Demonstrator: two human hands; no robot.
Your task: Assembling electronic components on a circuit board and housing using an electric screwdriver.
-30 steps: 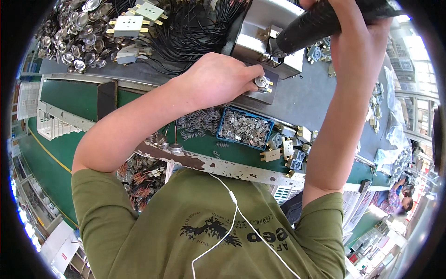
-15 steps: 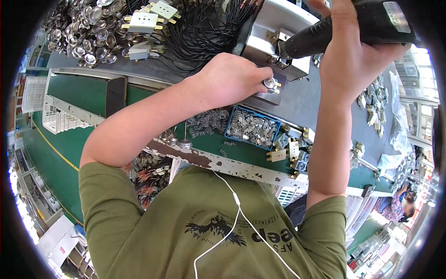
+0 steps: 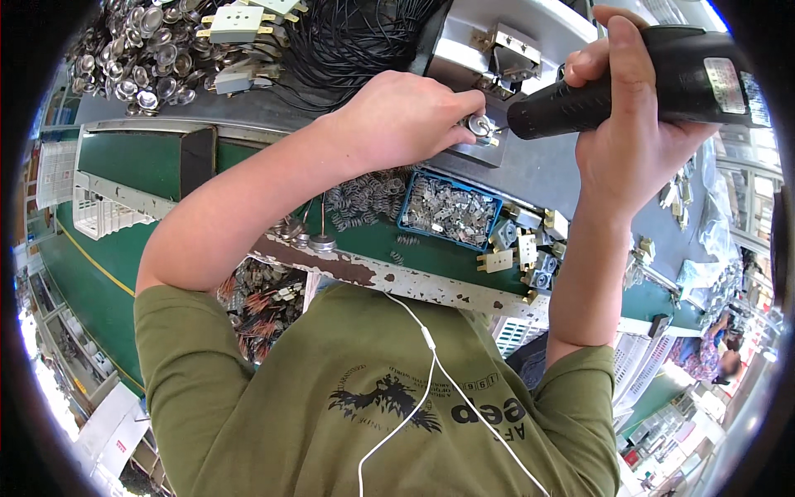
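My left hand (image 3: 406,114) is closed, its thumb and fingertips pinching a small part with a round metal top (image 3: 479,126) and pale terminals. That part rests on a small grey block (image 3: 489,151) at the bench's middle. With my right hand (image 3: 629,124) I grip a black power screwdriver (image 3: 571,106) from its right side. Its nose points left at the pinched part, and the thin bit seems to reach the part's edge, though contact is hard to tell. Just beyond stands a shiny metal fixture (image 3: 468,62), with a pale block-shaped switch part (image 3: 515,54) in its upper portion.
A blue tray (image 3: 451,210) of small metal pieces lies nearer me, beside loose springs (image 3: 364,199) and several white terminal blocks (image 3: 526,248). Metal caps (image 3: 149,58) and black wires (image 3: 356,54) are heaped at the far left. A peeling white rail (image 3: 397,282) edges the bench.
The screwdriver has come away from the metal fixture, down and toward the part in my left hand. My left hand keeps its pinch in nearly the same place.
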